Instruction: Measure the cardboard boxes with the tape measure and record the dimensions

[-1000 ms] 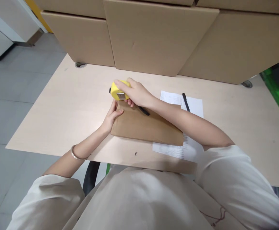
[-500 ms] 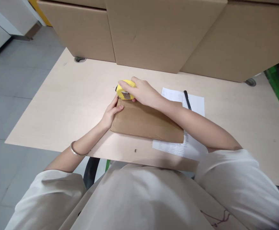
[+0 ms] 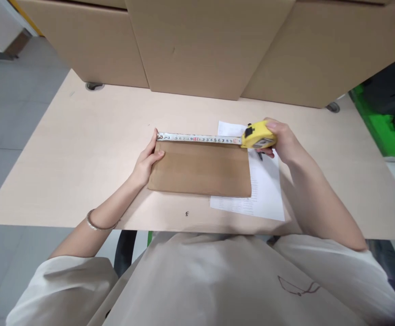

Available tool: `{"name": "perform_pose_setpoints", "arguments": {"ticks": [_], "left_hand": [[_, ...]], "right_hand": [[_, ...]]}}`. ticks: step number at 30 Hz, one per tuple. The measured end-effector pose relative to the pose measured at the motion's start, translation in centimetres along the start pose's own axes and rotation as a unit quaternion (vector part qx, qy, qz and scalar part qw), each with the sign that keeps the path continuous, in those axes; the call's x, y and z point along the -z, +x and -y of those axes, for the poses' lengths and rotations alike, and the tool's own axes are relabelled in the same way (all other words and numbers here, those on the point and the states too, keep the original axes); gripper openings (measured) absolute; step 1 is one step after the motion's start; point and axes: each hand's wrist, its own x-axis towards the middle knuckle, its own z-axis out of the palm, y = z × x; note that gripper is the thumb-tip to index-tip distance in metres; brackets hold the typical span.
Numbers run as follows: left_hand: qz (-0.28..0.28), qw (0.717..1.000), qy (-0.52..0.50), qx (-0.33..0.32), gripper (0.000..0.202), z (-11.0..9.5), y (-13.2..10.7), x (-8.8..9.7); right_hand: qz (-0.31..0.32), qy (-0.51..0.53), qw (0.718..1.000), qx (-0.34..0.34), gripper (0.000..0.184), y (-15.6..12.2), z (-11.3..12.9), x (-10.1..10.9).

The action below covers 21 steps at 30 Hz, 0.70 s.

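Observation:
My right hand (image 3: 282, 138) is closed round a yellow tape measure (image 3: 260, 135) at the far right corner of a flat cardboard box (image 3: 200, 170). Its metal blade (image 3: 200, 138) stretches left along the box's far edge, numbers facing up. At the box's left end, my left hand (image 3: 146, 163) grips the side, thumb on top and a fingertip by the blade's end. A printed paper sheet (image 3: 267, 194) lies partly under the box. Beneath my right hand, a dark pen (image 3: 260, 156) shows only in part.
Large cardboard boxes (image 3: 197, 50) stand along the back of the pale table (image 3: 64, 172). A green crate (image 3: 377, 117) with a dark thing in it is at the right. A small black mark (image 3: 187, 213) is near the front edge.
My right hand has moved the tape measure rightward from the box's left corner, drawing out the blade along the far edge. My left hand keeps hold of the box's left end.

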Motion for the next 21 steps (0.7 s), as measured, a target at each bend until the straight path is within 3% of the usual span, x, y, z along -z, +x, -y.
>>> {"name": "perform_pose_setpoints", "arguments": {"ticks": [3,7,14,18,21], "left_hand": [[-0.005,1.0,-0.007,0.012,0.132,-0.1,0.0,0.1],[-0.003,1.0,-0.014,0.011,0.127,0.2,0.0,0.5],[-0.008,1.0,0.005,0.013,0.125,0.3,0.0,0.7],[0.001,0.999,-0.023,0.023,0.132,0.3,0.0,0.4],[0.009,0.999,-0.044,0.028,0.136,0.3,-0.1,0.1]], "right_hand": [[-0.035,0.017,0.999,-0.031,0.04,-1.2,-1.9,1.7],[-0.061,0.025,0.997,-0.039,0.043,-1.1,-3.1,1.2],[-0.037,0.035,0.999,-0.017,0.051,-0.6,-3.7,1.3],[-0.027,0.02,0.999,0.007,0.054,-0.9,-2.1,1.7],[-0.012,-0.001,1.0,0.015,0.061,-0.6,0.7,0.5]]}}
